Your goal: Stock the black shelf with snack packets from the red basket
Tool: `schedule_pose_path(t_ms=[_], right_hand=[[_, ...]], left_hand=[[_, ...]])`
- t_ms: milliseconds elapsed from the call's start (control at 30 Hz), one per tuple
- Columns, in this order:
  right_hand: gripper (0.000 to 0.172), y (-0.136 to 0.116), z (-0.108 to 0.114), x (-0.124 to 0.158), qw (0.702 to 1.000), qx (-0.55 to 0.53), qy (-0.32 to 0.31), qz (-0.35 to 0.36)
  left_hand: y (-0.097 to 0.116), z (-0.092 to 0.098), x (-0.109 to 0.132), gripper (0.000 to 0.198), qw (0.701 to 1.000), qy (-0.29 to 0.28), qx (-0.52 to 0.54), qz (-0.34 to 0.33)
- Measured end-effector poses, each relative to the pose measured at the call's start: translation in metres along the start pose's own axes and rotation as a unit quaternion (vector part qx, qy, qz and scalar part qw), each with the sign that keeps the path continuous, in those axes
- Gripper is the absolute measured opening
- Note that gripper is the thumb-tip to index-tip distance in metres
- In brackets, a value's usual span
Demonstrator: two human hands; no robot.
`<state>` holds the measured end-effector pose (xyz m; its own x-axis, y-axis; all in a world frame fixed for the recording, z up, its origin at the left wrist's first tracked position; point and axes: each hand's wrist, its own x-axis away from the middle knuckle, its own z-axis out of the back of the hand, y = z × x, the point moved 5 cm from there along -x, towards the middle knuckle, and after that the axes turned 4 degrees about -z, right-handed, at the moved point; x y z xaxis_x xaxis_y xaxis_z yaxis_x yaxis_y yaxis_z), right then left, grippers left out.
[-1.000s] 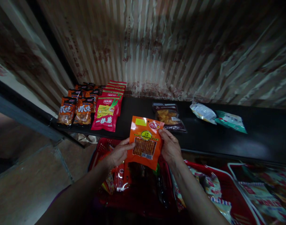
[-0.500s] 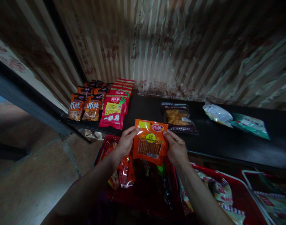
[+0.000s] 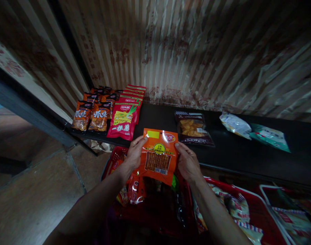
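Observation:
An orange snack packet (image 3: 159, 143) with a clear window showing brown sticks is held up in front of the shelf edge. My left hand (image 3: 135, 153) pinches its left side near the top, thumb on the front. On the opposite side my right hand (image 3: 188, 162) grips the right edge, also with the thumb in front. The packet faces me, fairly flat and slightly tilted. Right below it is a red basket (image 3: 117, 153) with several colourful packets inside, partly hidden by the orange packet and my arms.
On the black shelf (image 3: 155, 117) stand red packets (image 3: 123, 120) and orange-black packets (image 3: 99, 115) at left. A brown chip bag (image 3: 193, 127), a white bag (image 3: 234, 125) and a green bag (image 3: 270, 137) lie farther right. Another red basket (image 3: 267, 207) holds pale packets. A metal post (image 3: 30, 92) rises at left.
Both hands have shifted slightly left with the orange packet, which now tilts a little more. The shelf goods look unchanged.

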<state>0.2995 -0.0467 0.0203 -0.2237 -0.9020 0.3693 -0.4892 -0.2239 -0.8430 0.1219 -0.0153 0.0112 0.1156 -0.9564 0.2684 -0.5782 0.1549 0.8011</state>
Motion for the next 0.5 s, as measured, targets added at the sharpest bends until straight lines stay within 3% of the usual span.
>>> schedule_pose_path(t_ms=[167, 500], right_hand=[[0.035, 0.0, -0.005, 0.005, 0.998, 0.024, -0.053, -0.007], [0.034, 0.005, -0.004, 0.001, 0.999, 0.013, -0.038, -0.004]], left_hand=[[0.002, 0.002, -0.004, 0.033, 1.0, 0.021, 0.023, -0.004], [0.011, 0.001, -0.006, 0.03, 0.999, 0.033, 0.038, -0.005]])
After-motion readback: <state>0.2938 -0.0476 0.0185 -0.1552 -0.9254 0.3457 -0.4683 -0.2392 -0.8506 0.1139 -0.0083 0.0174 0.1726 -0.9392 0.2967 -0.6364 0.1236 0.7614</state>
